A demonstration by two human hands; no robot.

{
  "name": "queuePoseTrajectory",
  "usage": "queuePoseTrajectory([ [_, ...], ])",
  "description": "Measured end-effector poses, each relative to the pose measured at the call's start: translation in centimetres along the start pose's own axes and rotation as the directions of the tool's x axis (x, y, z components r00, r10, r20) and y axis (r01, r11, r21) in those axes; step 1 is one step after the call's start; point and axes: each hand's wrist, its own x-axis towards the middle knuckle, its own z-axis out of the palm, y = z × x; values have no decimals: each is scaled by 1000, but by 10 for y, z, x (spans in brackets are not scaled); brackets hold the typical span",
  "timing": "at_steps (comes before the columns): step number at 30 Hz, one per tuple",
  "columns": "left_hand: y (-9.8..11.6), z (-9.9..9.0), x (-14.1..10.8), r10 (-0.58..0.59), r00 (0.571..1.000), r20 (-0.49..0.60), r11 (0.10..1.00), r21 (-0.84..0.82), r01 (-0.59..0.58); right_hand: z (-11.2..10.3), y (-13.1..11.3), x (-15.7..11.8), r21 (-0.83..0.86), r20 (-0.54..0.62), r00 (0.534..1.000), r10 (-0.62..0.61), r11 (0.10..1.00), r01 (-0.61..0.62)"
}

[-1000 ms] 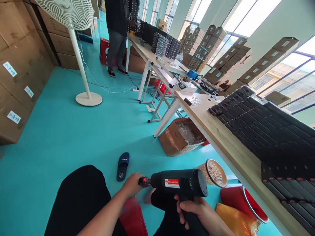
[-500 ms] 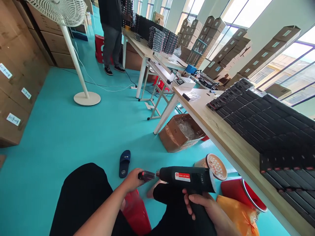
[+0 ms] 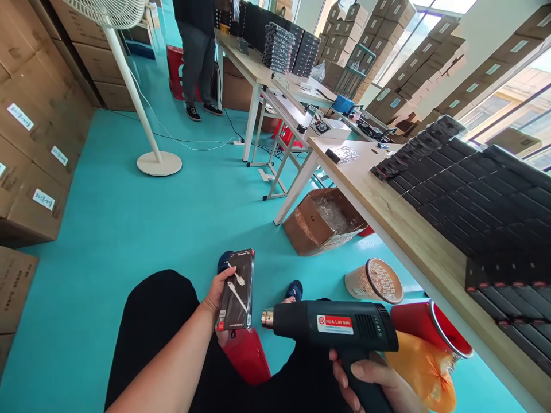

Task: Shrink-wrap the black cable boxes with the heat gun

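Observation:
My left hand (image 3: 218,289) grips a black cable box (image 3: 237,292) by its left edge, its front turned up and showing a white cable. Clear film seems to hang loose at the box's lower end. In my right hand (image 3: 365,376) is a dark green heat gun (image 3: 331,324) with a red and white label, held by its handle. The gun's metal nozzle (image 3: 267,318) points left at the box, a short gap away from it. Below the box, between my legs, sits a red plastic stool (image 3: 247,358), partly covered.
Stacked black boxes (image 3: 486,195) fill the long table (image 3: 413,229) on my right. Beneath it stand an open carton (image 3: 307,223), a wicker-like bin (image 3: 359,281), a red bucket (image 3: 411,315) and an orange bag (image 3: 424,367). A white fan (image 3: 159,163) and cartons (image 3: 38,132) are leftward; a person (image 3: 196,57) stands behind.
My left hand has turned the cable box from edge-on to face-up. The heat gun has shifted slightly right and down, still in my right hand. My view has tilted a little downward.

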Motion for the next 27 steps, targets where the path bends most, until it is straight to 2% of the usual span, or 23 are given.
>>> queuePoseTrajectory([
  [2,1,1,-1,27,1000,-10,1000,3,-27,6,2,5,-6,40,999,14,1000,-14],
  [4,2,6,-4,44,999,30,999,-12,-44,8,5,8,6,50,999,11,1000,-12],
  [8,2,19,-16,115,960,253,991,-95,-94,4,11,11,60,-11,1000,-9,998,10],
  [10,0,23,-17,100,949,298,995,-40,-93,3,10,10,46,-31,999,-19,999,21],
  [11,-2,23,-15,86,961,264,994,44,-101,5,10,10,21,-39,999,-23,999,24],
  [13,-9,20,-6,112,988,106,955,264,-136,10,8,9,-53,-69,997,-28,998,25],
  [15,-18,14,7,185,981,-58,882,449,-140,17,8,9,-140,-106,994,-22,990,7],
  [17,-25,7,19,240,959,-150,836,534,-126,25,11,10,-202,-144,990,7,979,-36],
  [21,-32,-3,30,298,922,-247,790,606,-93,36,19,12,-258,-155,986,69,960,-108],
  [27,-33,-5,30,312,901,-303,768,638,-51,49,23,22,-343,-87,993,80,934,-105],
])
